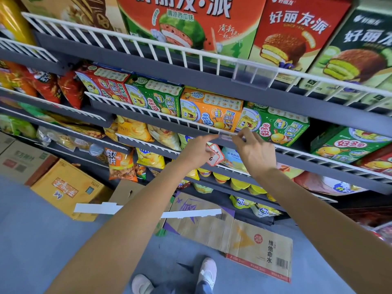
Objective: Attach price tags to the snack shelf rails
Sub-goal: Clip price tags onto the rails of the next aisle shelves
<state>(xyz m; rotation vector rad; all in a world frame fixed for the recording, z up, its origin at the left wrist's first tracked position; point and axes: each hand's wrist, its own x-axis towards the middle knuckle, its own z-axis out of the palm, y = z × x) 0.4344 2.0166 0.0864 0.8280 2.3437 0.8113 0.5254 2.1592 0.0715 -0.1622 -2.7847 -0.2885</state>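
Hands both up at middle shelf rail (191, 122): left hand (196, 148) and right hand (255, 148) each pinch an end of clear holder (228, 135), seating it level on the wire; left also clamps spare tags (214, 154) for later

We saw a clear tag holder (253, 74) clipped on the upper shelf rail (148, 42), with pie boxes (191, 24) behind it. On the shelf below stood snack boxes (209, 108); chip bags (135, 128) lay lower left. Flattened cartons (244, 236) lay on the floor (42, 240) before the shelves.
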